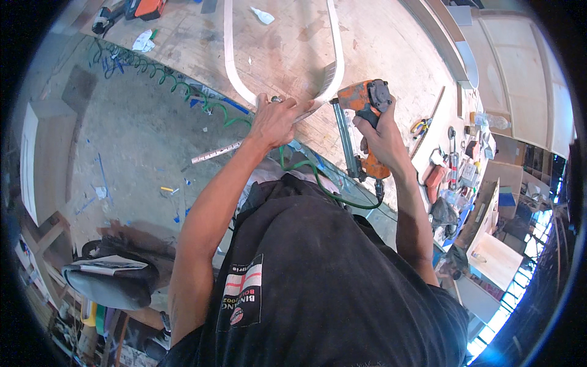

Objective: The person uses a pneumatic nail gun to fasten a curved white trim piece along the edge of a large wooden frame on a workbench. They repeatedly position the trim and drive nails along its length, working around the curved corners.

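A white U-shaped frame (pixel 230 52) made of narrow bent strip lies on the wooden workbench (pixel 281 61), its rounded end toward me. My left hand (pixel 273 122) is closed on that near end, the fingers over its edge. A pale strip with dark cross marks (pixel 217 152) juts out to the left from beneath the left wrist; its join with the frame is hidden. My right hand (pixel 385 142) grips an orange and black nail gun (pixel 367 98) by its handle, the nose close to the frame's right bend. A green air hose (pixel 312 168) runs from the gun's base.
The coiled hose (pixel 174 85) hangs along the bench's left edge. Pliers (pixel 420 127), a clear bottle (pixel 491 120) and several small tools lie on the right. An orange tool (pixel 148 7) sits at the far left. A padded black seat (pixel 110 278) stands at lower left.
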The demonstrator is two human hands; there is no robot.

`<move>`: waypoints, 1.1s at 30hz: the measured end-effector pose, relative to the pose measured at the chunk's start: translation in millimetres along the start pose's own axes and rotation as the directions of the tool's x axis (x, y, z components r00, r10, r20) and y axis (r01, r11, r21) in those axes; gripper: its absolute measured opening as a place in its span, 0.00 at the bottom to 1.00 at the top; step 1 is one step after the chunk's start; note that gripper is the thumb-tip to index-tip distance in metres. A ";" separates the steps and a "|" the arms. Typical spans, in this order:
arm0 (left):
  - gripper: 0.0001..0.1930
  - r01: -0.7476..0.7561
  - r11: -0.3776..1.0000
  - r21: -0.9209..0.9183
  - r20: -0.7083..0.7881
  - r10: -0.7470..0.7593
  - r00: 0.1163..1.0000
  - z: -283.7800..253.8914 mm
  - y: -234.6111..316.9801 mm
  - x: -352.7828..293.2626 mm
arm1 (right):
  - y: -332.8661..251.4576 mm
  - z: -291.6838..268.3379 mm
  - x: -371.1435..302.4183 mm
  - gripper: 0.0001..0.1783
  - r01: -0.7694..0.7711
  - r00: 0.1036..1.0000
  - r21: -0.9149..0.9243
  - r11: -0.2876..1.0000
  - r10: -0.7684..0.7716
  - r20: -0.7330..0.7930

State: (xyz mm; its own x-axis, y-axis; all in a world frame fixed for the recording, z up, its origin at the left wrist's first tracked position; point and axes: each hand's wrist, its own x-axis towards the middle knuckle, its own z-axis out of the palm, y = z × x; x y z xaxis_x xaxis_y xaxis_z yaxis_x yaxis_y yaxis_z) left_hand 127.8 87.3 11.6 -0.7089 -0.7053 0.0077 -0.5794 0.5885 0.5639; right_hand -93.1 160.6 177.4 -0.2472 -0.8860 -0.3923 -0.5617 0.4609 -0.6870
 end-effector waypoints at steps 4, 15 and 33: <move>0.35 0.058 0.998 -0.017 -0.024 -0.059 0.998 0.2 5.3 2.2 | 14.3 -0.8 -10.8 0.36 -0.020 0.998 0.130 0.991 0.028 -0.060; 0.19 0.077 0.956 0.283 -0.185 -0.025 0.983 26.7 20.4 12.3 | 35.0 -4.5 -39.6 0.35 -0.049 0.979 0.255 0.966 0.096 -0.178; 0.17 -0.117 0.932 0.343 -0.230 0.204 0.952 30.4 2.5 23.4 | 36.9 -6.9 -41.5 0.33 0.001 0.980 0.305 0.952 0.060 -0.192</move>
State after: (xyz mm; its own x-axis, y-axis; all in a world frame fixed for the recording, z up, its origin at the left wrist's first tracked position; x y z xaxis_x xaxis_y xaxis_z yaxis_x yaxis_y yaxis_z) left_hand 97.5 84.3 -12.0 -0.7000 -0.6423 0.3122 -0.5953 0.7663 0.2417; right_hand -108.9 214.0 172.5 -0.4276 -0.8498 -0.3081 -0.2941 0.4531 -0.8416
